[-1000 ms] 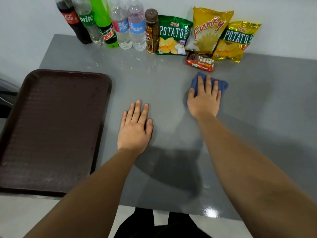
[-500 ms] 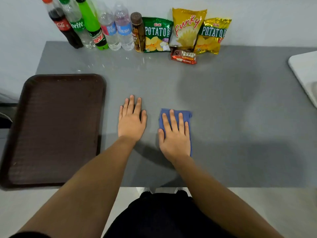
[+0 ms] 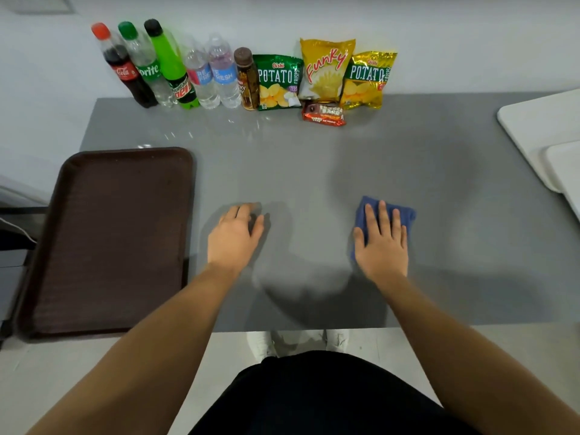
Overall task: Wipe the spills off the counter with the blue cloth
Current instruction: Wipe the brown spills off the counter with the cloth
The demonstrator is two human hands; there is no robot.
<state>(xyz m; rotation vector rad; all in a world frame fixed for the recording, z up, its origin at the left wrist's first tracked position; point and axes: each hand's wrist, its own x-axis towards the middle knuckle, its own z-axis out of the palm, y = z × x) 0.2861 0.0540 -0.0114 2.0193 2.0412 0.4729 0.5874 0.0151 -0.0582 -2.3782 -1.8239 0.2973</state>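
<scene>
Head view: right hand (image 3: 383, 243) open, palm down and fingers spread, pressed flat on the blue cloth (image 3: 367, 215) on the grey counter (image 3: 314, 171), right of centre and near the front edge; left hand (image 3: 236, 235) empty, palm down on the bare counter with fingers partly curled, well apart from the cloth. Brown tray (image 3: 106, 240) at left, overhanging the near edge; bottles (image 3: 175, 67) and snack bags (image 3: 326, 73) lined along the far wall; small glistening droplets (image 3: 188, 133) on the counter just in front of the bottles.
</scene>
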